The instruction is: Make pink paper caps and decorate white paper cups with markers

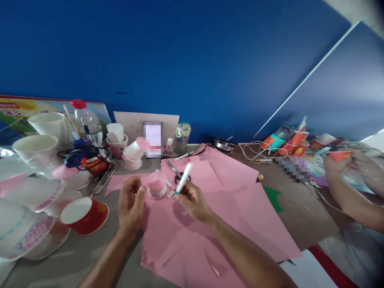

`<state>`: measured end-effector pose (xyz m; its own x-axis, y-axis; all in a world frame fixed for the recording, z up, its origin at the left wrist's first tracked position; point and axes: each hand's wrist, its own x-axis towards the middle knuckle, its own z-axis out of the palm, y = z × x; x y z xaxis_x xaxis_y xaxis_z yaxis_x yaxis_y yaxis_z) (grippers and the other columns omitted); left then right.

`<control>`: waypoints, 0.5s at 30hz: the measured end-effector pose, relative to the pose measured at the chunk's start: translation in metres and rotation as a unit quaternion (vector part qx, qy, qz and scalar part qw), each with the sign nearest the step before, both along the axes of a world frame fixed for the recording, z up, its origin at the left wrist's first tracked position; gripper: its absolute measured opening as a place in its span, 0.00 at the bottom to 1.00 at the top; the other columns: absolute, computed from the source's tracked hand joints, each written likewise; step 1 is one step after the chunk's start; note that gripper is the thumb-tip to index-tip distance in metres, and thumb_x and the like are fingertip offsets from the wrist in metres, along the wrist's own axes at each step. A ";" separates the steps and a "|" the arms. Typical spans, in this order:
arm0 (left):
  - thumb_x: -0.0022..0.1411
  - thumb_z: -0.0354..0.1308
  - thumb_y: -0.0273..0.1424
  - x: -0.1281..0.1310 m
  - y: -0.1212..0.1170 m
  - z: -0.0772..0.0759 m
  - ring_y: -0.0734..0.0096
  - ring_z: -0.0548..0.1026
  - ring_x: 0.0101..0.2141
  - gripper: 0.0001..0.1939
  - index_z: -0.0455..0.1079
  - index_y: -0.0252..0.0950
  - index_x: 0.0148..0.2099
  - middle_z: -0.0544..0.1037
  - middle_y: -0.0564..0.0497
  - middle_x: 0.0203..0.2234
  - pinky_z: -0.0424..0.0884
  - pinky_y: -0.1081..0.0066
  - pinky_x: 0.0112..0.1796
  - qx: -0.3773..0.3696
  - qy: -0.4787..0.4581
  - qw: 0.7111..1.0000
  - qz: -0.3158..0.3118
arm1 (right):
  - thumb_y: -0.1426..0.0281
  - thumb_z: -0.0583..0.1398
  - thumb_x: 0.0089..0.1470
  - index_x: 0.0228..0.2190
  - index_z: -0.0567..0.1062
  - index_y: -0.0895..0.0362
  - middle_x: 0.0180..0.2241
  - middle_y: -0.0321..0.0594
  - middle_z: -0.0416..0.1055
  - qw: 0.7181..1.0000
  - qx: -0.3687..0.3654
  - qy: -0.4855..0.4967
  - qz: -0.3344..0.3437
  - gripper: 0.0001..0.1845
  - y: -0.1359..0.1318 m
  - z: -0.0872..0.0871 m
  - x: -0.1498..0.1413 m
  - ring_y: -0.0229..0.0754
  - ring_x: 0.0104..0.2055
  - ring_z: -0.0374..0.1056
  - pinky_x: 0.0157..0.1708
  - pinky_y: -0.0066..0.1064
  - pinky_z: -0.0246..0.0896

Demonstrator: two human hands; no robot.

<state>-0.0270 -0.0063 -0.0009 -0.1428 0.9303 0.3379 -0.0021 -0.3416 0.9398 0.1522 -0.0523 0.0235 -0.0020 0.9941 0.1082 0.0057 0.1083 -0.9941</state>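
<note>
A white marker pen (184, 179) with a teal end is gripped in my right hand (192, 200), tilted, its tip pointing down toward the pink sheets. My left hand (131, 200) is half curled with the thumb apart from the fingers, and nothing shows in it. Between the two hands stands a small white cup piece (157, 191) with pink paper on it. Scissors (173, 168) with dark handles lie just behind my right hand, partly hidden by the marker. Under both stretch several pink paper sheets (240, 224).
White cup constructions (30, 228) and a red paper cup (85, 216) crowd the left. At the back are a phone (153, 140), a glass jar (181, 140) and a roll of tape (223, 145). On the right, another person's hands hold a red cup (339, 155); white cables (252, 154) lie nearby.
</note>
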 end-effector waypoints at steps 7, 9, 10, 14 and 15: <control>0.55 0.61 0.39 -0.001 0.017 -0.017 0.56 0.66 0.54 0.30 0.60 0.39 0.58 0.67 0.43 0.53 0.60 0.58 0.54 -0.045 0.160 0.977 -0.132 | 0.66 0.63 0.50 0.31 0.71 0.55 0.25 0.33 0.68 0.993 0.037 0.098 -0.046 0.08 0.013 -0.023 0.013 0.35 0.26 0.61 0.27 0.26 0.59; 0.54 0.63 0.39 0.002 0.015 -0.019 0.54 0.62 0.58 0.38 0.52 0.39 0.63 0.63 0.39 0.58 0.58 0.56 0.57 -0.071 0.169 0.971 -0.152 | 0.63 0.61 0.52 0.35 0.73 0.55 0.27 0.35 0.71 0.989 0.056 0.120 -0.063 0.09 0.015 -0.027 0.014 0.35 0.26 0.62 0.27 0.27 0.60; 0.53 0.63 0.40 0.003 0.015 -0.019 0.53 0.61 0.60 0.43 0.48 0.38 0.65 0.61 0.37 0.60 0.57 0.55 0.57 -0.080 0.178 0.969 -0.149 | 0.61 0.60 0.54 0.37 0.73 0.55 0.30 0.36 0.72 0.987 0.065 0.127 -0.078 0.11 0.016 -0.028 0.014 0.34 0.26 0.62 0.27 0.28 0.61; 0.51 0.64 0.39 0.005 0.014 -0.023 0.49 0.57 0.62 0.51 0.39 0.36 0.69 0.56 0.34 0.63 0.57 0.52 0.58 -0.097 0.231 0.961 -0.117 | 0.56 0.53 0.60 0.48 0.69 0.56 0.34 0.40 0.74 0.984 0.059 0.088 -0.144 0.20 0.014 -0.021 0.009 0.32 0.21 0.61 0.23 0.28 0.60; 0.51 0.64 0.38 0.006 0.015 -0.024 0.48 0.57 0.62 0.51 0.39 0.36 0.69 0.56 0.34 0.64 0.57 0.51 0.57 -0.105 0.238 0.959 -0.117 | 0.55 0.52 0.61 0.49 0.68 0.56 0.30 0.39 0.74 0.984 0.054 0.072 -0.153 0.22 0.013 -0.019 0.008 0.32 0.19 0.59 0.21 0.27 0.59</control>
